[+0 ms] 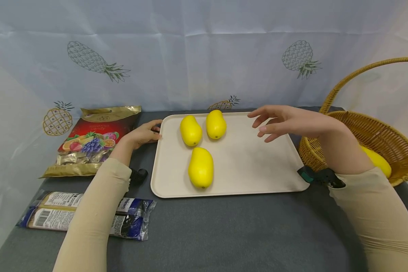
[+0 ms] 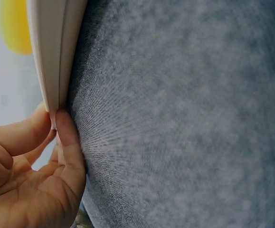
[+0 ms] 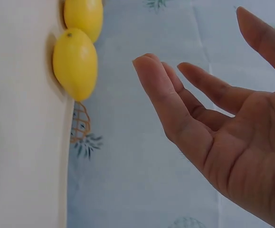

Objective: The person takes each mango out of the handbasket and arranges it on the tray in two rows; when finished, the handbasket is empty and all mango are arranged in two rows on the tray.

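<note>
A cream tray [image 1: 251, 166] lies on the dark cloth with three smooth yellow mango-like fruits: one at the back left [image 1: 190, 130], one beside it [image 1: 215, 124] and one nearer the front [image 1: 201, 167]. My left hand [image 1: 141, 135] pinches the tray's left rim; in the left wrist view, thumb and finger [image 2: 67, 130] sit on either side of the edge. Over the tray's back right part hovers my right hand [image 1: 285, 121], holding nothing, its fingers [image 3: 156, 80] spread and loosely bent. Two of the fruits [image 3: 75, 64] show beyond it in the right wrist view.
On the right stands a wicker basket [image 1: 384, 130] with a tall handle and a yellow fruit [image 1: 377, 162] inside, partly behind my right arm. A red and gold candy bag [image 1: 91, 139] lies at the left. Below it, my left sleeve crosses a blue plastic packet [image 1: 54, 211].
</note>
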Demonstrator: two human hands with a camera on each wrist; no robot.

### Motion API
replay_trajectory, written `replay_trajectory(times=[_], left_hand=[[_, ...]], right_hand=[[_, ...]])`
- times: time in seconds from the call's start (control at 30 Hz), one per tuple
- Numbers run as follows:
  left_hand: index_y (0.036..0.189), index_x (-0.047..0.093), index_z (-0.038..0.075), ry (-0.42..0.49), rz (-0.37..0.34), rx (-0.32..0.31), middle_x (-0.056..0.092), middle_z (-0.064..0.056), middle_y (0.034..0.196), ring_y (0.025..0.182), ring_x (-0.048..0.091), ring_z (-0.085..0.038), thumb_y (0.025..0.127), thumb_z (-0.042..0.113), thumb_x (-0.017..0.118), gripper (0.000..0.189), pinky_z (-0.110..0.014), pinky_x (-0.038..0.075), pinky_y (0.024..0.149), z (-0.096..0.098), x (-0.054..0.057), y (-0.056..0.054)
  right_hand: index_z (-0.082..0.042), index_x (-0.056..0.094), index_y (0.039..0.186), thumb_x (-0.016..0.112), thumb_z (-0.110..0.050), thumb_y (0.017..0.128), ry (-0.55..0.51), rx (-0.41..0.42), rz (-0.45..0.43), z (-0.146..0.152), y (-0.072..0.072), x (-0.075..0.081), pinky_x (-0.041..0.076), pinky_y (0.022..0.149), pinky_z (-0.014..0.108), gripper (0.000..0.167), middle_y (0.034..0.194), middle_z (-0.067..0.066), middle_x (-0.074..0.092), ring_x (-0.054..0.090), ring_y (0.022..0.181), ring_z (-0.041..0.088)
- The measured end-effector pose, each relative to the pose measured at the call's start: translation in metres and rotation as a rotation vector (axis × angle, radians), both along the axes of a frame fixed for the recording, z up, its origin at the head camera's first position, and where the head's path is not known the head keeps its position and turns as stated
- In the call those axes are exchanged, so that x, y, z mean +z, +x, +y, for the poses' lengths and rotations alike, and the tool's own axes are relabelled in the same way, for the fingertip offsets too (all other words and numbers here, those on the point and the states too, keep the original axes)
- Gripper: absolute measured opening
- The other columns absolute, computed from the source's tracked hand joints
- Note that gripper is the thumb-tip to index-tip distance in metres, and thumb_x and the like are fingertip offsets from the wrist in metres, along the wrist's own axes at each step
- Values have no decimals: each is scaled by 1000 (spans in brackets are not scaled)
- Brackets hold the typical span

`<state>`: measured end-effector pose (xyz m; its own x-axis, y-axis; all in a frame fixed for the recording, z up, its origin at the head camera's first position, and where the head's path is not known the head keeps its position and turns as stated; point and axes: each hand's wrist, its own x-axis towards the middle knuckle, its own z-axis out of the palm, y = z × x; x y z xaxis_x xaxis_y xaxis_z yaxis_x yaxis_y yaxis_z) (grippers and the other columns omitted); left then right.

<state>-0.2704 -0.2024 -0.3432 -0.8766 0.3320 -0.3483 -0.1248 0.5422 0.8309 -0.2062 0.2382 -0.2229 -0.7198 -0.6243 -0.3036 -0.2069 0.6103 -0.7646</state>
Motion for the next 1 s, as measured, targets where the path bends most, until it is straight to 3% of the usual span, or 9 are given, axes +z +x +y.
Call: replay_trajectory(times=[0.23,0.4,0.57,0.8,1.0], left_hand=[[160,11,10,-4,-3,2,33,-20,136,119,44,-25,101,3,47,70,-41,41,111,-2,-2,-2],[160,11,10,-9,-4,6,32,-20,137,121,44,-26,101,3,47,70,-43,40,112,-2,-1,-1],[160,10,8,2,-2,2,31,-21,136,119,44,-26,101,2,46,70,-44,39,112,-1,1,0],[160,9,7,18,-2,-3,31,-22,136,117,44,-26,101,1,46,70,-45,39,111,-1,1,-1],[160,10,8,6,1,0,32,-20,135,116,44,-25,101,2,47,70,-42,41,108,-2,0,-1]], right_hand=[[-30,40,147,51,-29,103,64,-59,88,27,8,22,55,94,28,45,138,2,48,65,114,17],[-25,44,145,49,-23,104,51,-102,157,48,7,28,56,91,25,42,132,5,53,68,111,18],[-20,45,145,44,-19,105,58,-110,184,73,1,26,55,91,21,40,133,4,55,67,111,15],[-17,41,148,39,-17,107,118,-130,221,117,-14,16,50,89,11,41,133,-10,57,65,112,2],[-17,40,149,38,-11,107,107,-158,205,151,-24,3,53,85,13,43,125,-15,61,65,109,1]])
